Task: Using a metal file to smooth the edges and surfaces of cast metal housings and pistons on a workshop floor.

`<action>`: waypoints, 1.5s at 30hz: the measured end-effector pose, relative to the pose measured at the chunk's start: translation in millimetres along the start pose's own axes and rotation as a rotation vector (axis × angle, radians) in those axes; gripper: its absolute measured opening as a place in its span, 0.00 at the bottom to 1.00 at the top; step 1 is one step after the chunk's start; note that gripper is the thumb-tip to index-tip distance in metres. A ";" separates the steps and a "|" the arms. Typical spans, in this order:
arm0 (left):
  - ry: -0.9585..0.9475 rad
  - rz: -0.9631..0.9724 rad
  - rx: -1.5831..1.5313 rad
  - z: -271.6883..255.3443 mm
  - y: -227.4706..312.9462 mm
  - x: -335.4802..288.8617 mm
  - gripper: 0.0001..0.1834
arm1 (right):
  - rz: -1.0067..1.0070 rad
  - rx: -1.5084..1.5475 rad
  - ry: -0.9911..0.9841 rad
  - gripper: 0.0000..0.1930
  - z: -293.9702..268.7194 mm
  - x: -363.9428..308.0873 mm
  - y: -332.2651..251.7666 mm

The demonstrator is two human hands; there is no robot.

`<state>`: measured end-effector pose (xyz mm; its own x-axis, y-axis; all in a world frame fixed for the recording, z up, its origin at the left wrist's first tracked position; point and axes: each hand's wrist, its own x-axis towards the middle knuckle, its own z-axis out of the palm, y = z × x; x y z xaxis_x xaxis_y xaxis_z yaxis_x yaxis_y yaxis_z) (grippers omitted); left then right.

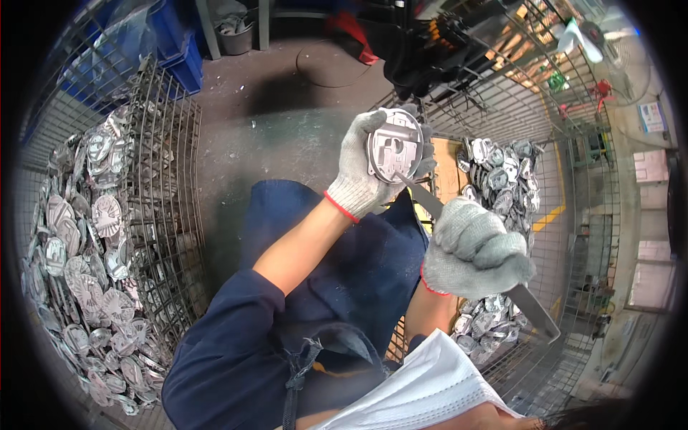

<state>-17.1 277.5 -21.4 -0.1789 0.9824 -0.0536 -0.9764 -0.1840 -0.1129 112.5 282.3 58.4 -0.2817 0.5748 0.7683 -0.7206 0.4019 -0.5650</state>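
In my gloved left hand (358,161) is a round silvery cast-metal part (398,147), held up with its recessed, ribbed side showing. The thumb lies along its left rim, and grey fingertips come round behind the right rim. My gloved right hand (476,247) is closed in a fist round a flat dark metal file (534,312). One end of the file reaches the lower rim of the part, seemingly touching it. Its other end sticks out below my fist to the right. Both gloves are grey knit with red cuffs.
On the left, a wire-mesh cage (168,179) stands by a large heap of similar cast parts (100,287). More castings (502,168) fill a mesh bin at the right. Blue crates (183,64) and a bucket (236,36) are at the back. A dark blue apron (337,244) covers my lap.
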 end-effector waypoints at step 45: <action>0.006 -0.022 0.287 -6.7 -30.4 5.8 0.28 | 0.265 0.318 0.261 0.30 -38.1 25.0 -14.8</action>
<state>12.3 288.5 -24.9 -0.1570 0.9857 -0.0604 -0.9746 -0.1448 0.1709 140.3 317.8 74.5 -0.3427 0.8039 0.4861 -0.8149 0.0030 -0.5796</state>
